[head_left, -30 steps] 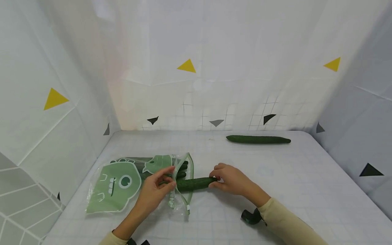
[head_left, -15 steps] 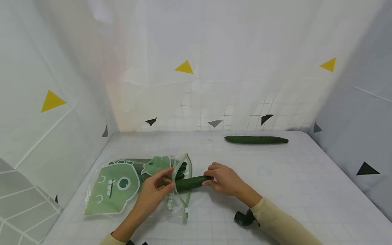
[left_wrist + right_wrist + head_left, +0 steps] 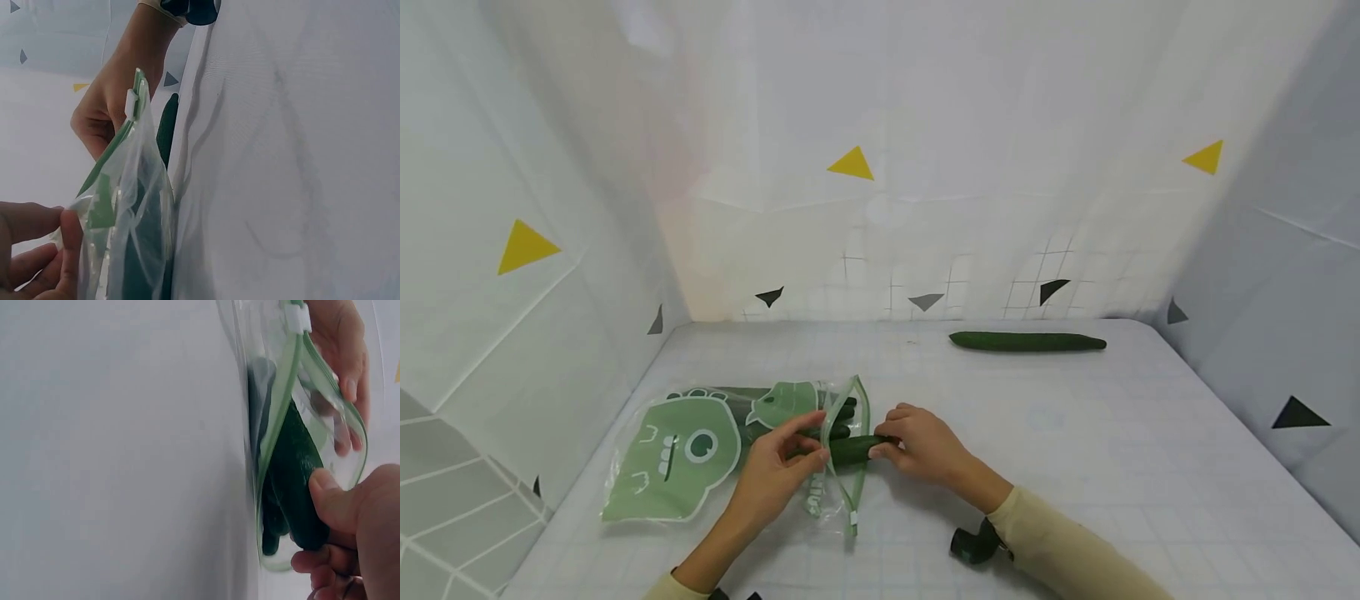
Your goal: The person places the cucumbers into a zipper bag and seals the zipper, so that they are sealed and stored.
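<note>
A clear zip bag (image 3: 673, 458) with a green cartoon print lies on the left of the table, its green-edged mouth spread toward the right. My left hand (image 3: 778, 467) pinches the upper film of the bag near that mouth. With thumb and fingers my right hand (image 3: 917, 446) grips the outer end of a cucumber (image 3: 297, 469), most of whose length is inside the bag. Several other cucumbers (image 3: 270, 519) show within the bag beside it. A white slider (image 3: 298, 319) sits at one end of the bag's zip.
Another cucumber (image 3: 1027, 342) lies alone near the table's far edge, right of centre. White sheets with yellow and black triangles (image 3: 852, 163) wall the table (image 3: 1075, 450) at the back and both sides.
My right hand has moved left, sliding the cucumber deeper into the bag, so less of it sticks out. My left hand keeps its pinch on the bag's film.
</note>
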`<state>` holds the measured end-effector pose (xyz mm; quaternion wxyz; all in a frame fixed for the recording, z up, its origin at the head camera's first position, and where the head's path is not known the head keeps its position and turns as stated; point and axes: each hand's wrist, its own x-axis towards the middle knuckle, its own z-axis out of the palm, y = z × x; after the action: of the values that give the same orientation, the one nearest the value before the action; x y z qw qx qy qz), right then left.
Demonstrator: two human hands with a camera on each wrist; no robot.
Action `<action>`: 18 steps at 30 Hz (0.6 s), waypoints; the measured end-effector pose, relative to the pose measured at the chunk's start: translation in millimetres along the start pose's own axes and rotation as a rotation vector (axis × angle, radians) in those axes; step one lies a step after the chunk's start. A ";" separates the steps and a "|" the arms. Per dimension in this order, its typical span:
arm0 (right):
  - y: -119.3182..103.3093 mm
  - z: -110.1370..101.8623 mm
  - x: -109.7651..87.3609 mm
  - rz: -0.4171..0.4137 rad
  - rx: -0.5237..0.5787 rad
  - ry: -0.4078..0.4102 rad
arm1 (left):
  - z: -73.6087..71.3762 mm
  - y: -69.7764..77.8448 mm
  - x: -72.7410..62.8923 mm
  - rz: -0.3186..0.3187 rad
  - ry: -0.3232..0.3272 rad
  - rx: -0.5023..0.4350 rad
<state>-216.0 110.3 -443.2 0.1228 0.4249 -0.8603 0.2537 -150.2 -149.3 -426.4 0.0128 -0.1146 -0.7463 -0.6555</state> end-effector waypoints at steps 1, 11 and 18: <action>-2.0 1.7 1.5 0.003 -0.006 0.003 | 0.2 0.2 0.0 -0.001 0.000 -0.001; -20.3 14.9 15.9 0.016 -0.051 0.018 | 0.9 1.4 -0.2 0.007 -0.006 0.004; -30.8 25.1 28.8 0.044 -0.056 -0.004 | -0.1 0.7 -0.5 0.023 -0.019 0.005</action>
<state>-209.0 61.8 -441.8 0.1271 0.4027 -0.8765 0.2311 -149.6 -149.4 -425.8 0.0133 -0.1293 -0.7466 -0.6525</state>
